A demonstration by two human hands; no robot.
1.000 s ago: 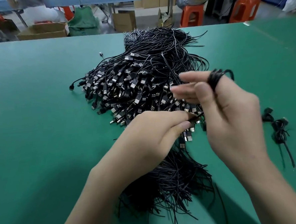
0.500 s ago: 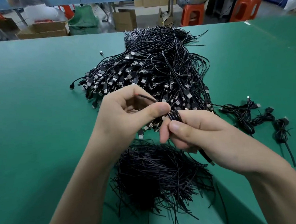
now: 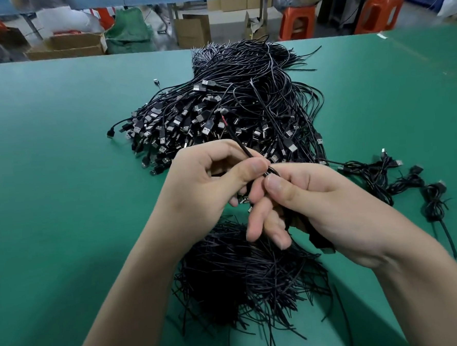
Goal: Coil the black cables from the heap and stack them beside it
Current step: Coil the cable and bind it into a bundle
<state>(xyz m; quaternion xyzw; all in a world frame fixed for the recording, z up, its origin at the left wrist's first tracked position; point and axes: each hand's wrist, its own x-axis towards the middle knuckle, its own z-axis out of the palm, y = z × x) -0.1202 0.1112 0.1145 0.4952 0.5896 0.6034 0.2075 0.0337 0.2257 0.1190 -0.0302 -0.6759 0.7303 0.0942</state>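
A big heap of black USB cables (image 3: 239, 110) lies on the green table (image 3: 62, 183), plugs toward me. My left hand (image 3: 206, 182) and my right hand (image 3: 320, 202) meet in front of it, both pinching one black cable (image 3: 243, 150). Its free end, tipped with red, sticks up and away from my fingers. The rest of that cable is bunched in my right palm, mostly hidden. Several coiled cables (image 3: 410, 185) lie to the right of the heap.
A loose pile of thin black ties (image 3: 249, 275) lies under my wrists near the table's front. Beyond the far table edge stand cardboard boxes (image 3: 192, 32), a green bag (image 3: 128, 34) and orange stools (image 3: 378, 11).
My hands have drawn closer together over the tie pile. The cable's free end now points up from between my thumbs, and my left hand has closed on it.
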